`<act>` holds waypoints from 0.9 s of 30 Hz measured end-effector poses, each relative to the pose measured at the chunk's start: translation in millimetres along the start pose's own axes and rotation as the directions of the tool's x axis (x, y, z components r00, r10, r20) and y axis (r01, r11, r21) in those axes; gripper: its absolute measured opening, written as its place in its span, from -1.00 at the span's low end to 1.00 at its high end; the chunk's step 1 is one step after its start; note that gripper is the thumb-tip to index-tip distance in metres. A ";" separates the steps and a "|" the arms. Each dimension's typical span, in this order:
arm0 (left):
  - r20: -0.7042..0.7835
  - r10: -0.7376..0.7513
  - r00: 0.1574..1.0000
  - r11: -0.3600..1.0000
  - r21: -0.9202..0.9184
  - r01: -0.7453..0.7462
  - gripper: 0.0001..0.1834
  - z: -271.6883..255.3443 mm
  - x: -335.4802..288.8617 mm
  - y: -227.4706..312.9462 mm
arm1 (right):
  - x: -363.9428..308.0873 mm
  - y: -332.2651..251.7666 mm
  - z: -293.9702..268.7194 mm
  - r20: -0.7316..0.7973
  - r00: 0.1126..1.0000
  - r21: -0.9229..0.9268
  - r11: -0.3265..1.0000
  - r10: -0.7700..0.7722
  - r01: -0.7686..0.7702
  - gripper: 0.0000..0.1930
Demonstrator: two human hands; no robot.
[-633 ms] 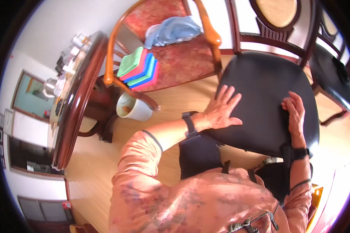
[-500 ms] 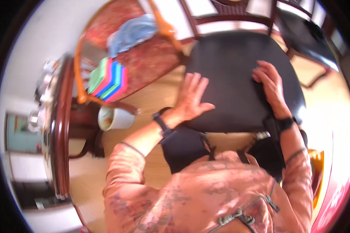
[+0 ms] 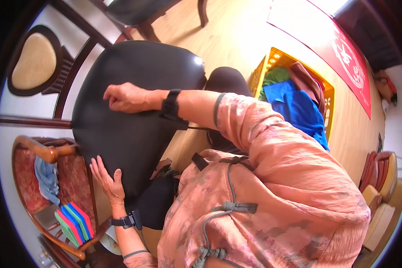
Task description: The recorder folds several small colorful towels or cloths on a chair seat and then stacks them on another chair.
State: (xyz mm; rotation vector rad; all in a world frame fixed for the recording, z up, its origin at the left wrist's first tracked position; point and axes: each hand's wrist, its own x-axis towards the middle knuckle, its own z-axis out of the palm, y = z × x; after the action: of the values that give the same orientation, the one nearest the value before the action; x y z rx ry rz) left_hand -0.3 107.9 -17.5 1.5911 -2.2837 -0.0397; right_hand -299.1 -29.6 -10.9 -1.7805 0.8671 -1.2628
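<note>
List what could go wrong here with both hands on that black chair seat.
1. The left hand lies flat at the edge of the black seat next to the red armchair; it might get pinched against that wooden arm.
2. The yellow basket of clothes sits close behind the person; stepping back might catch it.

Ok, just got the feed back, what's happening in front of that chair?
A person in a pink patterned top leans over a chair with a black seat cushion. The left hand lies flat and open on the cushion's edge; the right hand rests on top of it, fingers curled. Neither hand holds anything loose. A yellow basket of clothes stands on the wood floor, and coloured folders lie on the neighbouring red chair.
</note>
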 end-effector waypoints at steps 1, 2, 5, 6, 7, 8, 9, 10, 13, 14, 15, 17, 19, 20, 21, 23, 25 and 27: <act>0.012 0.000 1.000 1.000 -0.005 0.000 -0.09 2.7 3.1 3.0 | -3.0 3.1 -1.9 -0.018 0.999 -0.019 0.999 -0.040 0.039 -0.71; 0.017 0.014 1.000 1.000 -0.006 -0.014 -0.09 1.7 3.6 3.1 | -0.8 0.2 0.0 0.031 0.999 -0.093 0.995 -0.043 0.046 -0.69; 0.029 -0.013 1.000 1.000 -0.007 0.013 -0.08 1.7 3.9 3.1 | -8.8 -3.0 0.8 0.096 0.995 -0.117 0.993 -0.017 0.028 -0.67; 0.024 -0.019 1.000 1.000 -0.014 0.019 -0.08 1.3 3.8 2.4 | -10.2 -2.1 2.1 0.105 0.994 -0.134 0.990 -0.032 0.046 -0.65; 0.021 -0.026 0.999 0.999 -0.022 0.027 -0.08 1.9 3.8 2.2 | -14.4 -1.4 3.0 0.097 0.995 -0.134 0.990 -0.025 0.038 -0.65; 0.028 -0.022 0.999 1.000 -0.022 0.023 -0.08 0.8 3.6 1.1 | -18.1 -5.3 4.8 0.099 0.990 -0.192 0.975 -0.096 0.113 -0.66; 0.020 -0.023 1.000 1.000 -0.020 0.024 -0.08 -0.2 3.3 0.5 | -22.7 -8.8 6.8 0.105 0.981 -0.249 0.951 -0.164 0.186 -0.67; 0.012 -0.026 1.000 0.999 -0.020 0.026 -0.09 -0.4 3.1 -0.3 | -29.8 -11.5 6.8 0.200 0.974 -0.344 0.923 -0.109 0.174 -0.63; -0.004 -0.009 1.000 1.000 -0.012 0.009 -0.11 -1.8 4.8 -1.0 | -47.5 -19.8 3.0 0.224 0.918 -0.483 0.781 -0.327 0.396 -0.67; 0.007 -0.005 1.000 1.000 -0.018 0.005 -0.11 -0.8 5.3 -0.8 | -50.6 -22.2 2.3 0.202 0.923 -0.468 0.796 -0.327 0.385 -0.71; -0.008 0.002 1.000 1.000 -0.013 -0.002 -0.14 0.0 5.2 -0.3 | -50.9 -21.8 2.5 0.198 0.928 -0.472 0.799 -0.316 0.373 -0.71; -0.018 0.011 1.000 1.000 -0.016 -0.011 -0.16 1.5 4.6 -0.4 | -48.8 -18.5 3.1 0.138 0.911 -0.460 0.789 -0.388 0.406 -0.79; -0.037 0.003 0.999 1.000 -0.027 -0.004 -0.22 2.7 2.4 -1.2 | -51.7 -17.3 5.2 0.130 0.920 -0.464 0.797 -0.371 0.387 -0.79; -0.056 -0.002 0.998 0.999 -0.046 -0.001 -0.28 1.9 1.8 1.7 | -52.2 -18.2 5.5 0.124 0.922 -0.462 0.801 -0.366 0.381 -0.80; -0.054 0.000 0.999 0.999 -0.054 -0.003 -0.28 2.9 0.8 2.4 | -53.2 -18.3 4.6 0.126 0.924 -0.468 0.800 -0.360 0.375 -0.80; -0.070 -0.050 0.996 0.994 -0.104 0.043 -0.30 4.6 -0.4 3.2 | -54.7 -17.9 3.3 0.100 0.928 -0.454 0.814 -0.358 0.363 -0.81; -0.081 -0.044 0.996 0.992 -0.124 0.034 -0.32 9.7 3.4 7.2 | -56.0 -12.4 0.1 0.085 0.930 -0.459 0.815 -0.357 0.354 -0.79; -0.094 -0.040 0.995 0.990 -0.137 0.027 -0.35 9.8 6.9 9.6 | -53.7 -11.6 -2.5 0.094 0.926 -0.486 0.795 -0.365 0.362 -0.83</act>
State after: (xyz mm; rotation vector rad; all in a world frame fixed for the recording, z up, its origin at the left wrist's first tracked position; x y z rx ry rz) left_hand -14.0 103.3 -22.6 1.5287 -2.1332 -0.1206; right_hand -315.2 21.4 -23.3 -2.4535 0.9409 -1.3623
